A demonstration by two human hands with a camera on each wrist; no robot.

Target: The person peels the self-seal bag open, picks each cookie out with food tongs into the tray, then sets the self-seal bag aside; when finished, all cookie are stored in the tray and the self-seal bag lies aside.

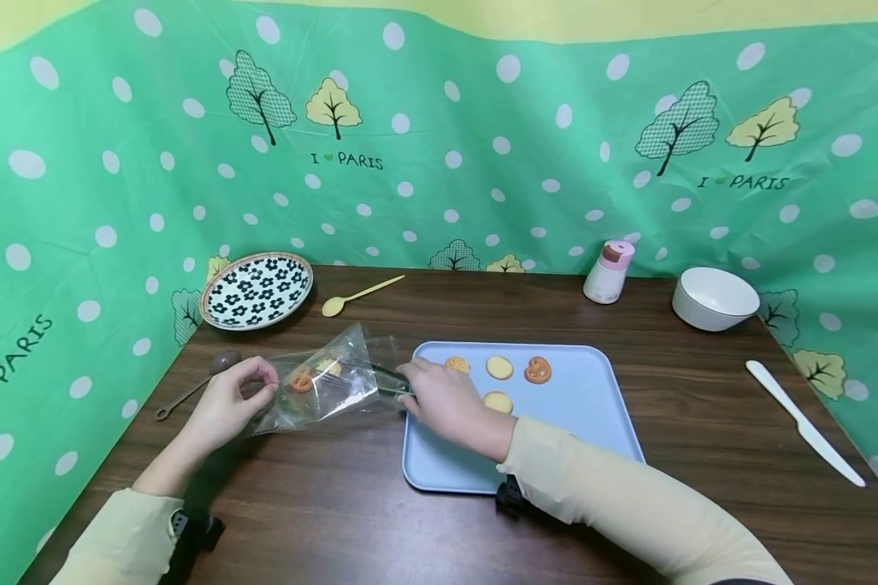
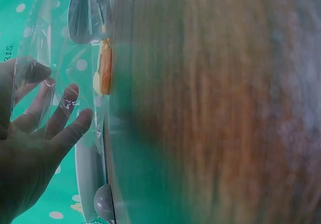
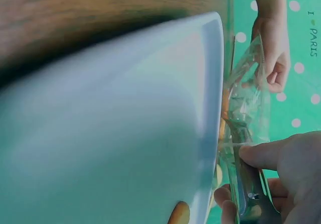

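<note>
A clear plastic bag (image 1: 347, 398) lies on the table left of the blue tray (image 1: 571, 431). My left hand (image 1: 234, 398) pinches its film at the left end between thumb and fingers. Inside the bag are a brown pretzel-shaped cookie (image 1: 302, 379) and a pale cookie (image 1: 328, 367). My right hand (image 1: 449, 402) grips metal tongs (image 3: 248, 179), thumb on one arm and fingers on the other. The tongs' heads reach into the bag's mouth, close to the cookies. On the tray lie another pretzel cookie (image 1: 537, 370), round pale cookies (image 1: 499, 367) and a swirled cookie (image 1: 457, 364).
Behind the bag are a flower-patterned plate (image 1: 256, 291) and a yellow spoon (image 1: 334, 306). A brown spoon (image 1: 223, 361) lies behind my left hand. Toward the right stand a pink-capped bottle (image 1: 606, 280) and white bowl (image 1: 715, 301), with a white knife (image 1: 805, 426) before them.
</note>
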